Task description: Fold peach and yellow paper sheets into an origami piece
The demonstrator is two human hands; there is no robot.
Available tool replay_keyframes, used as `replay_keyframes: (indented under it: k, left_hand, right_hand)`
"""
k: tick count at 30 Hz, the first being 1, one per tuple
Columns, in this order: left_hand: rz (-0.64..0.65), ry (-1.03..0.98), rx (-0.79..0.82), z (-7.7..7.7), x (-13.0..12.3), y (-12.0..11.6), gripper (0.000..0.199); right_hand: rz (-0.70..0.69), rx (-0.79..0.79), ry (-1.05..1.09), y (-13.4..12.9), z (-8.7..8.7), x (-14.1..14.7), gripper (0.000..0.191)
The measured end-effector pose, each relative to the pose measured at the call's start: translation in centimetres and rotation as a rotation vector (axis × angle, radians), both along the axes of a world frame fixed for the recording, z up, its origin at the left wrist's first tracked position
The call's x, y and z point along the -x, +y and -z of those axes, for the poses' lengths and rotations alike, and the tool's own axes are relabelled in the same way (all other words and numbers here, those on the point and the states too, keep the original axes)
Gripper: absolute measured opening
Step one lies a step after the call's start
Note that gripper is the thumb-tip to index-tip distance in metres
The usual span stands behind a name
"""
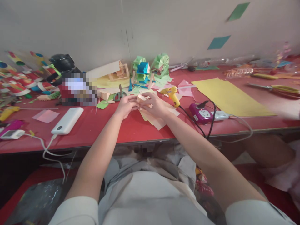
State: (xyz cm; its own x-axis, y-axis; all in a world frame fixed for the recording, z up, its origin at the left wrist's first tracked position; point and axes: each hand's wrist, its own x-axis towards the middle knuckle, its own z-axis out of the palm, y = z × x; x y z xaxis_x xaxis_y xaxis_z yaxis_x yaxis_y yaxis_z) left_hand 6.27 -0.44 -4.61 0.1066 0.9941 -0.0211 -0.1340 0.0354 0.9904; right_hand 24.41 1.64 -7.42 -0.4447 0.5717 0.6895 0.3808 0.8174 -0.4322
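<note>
Between my two hands is a small cream-coloured piece of folded paper (pixel 141 98), held just above the table. My left hand (pixel 127 106) pinches it from the left, thumb and fingers close together. From the right, my right hand (pixel 154 104) curls its fingers over the same piece and hides part of it. Loose cream paper sheets (pixel 158 122) lie under my right hand. Scissors (pixel 120 95) with green handles rest just beyond my left hand. To the right of my right hand is a yellow glue gun (pixel 172 95).
A purple power strip (pixel 201 113) with black and white cables sits right of the glue gun, before yellow sheets (pixel 231 97). A white power bank (pixel 67 121) lies at left. Green and blue paper figures (pixel 143 72) stand at the back. Another person's arm (pixel 287 107) reaches in at right.
</note>
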Motion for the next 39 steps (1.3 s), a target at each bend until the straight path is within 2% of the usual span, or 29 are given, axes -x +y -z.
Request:
replay_keyframes:
  k: [15, 39]
  left_hand:
    - [-0.003, 0.061, 0.018, -0.21, -0.10, -0.25, 0.027]
    - [0.004, 0.088, 0.011, -0.01, 0.03, -0.09, 0.024]
  right_hand:
    - [-0.007, 0.031, -0.021, -0.43, -0.35, 0.12, 0.023]
    - [-0.011, 0.018, -0.003, -0.28, -0.02, 0.13, 0.020]
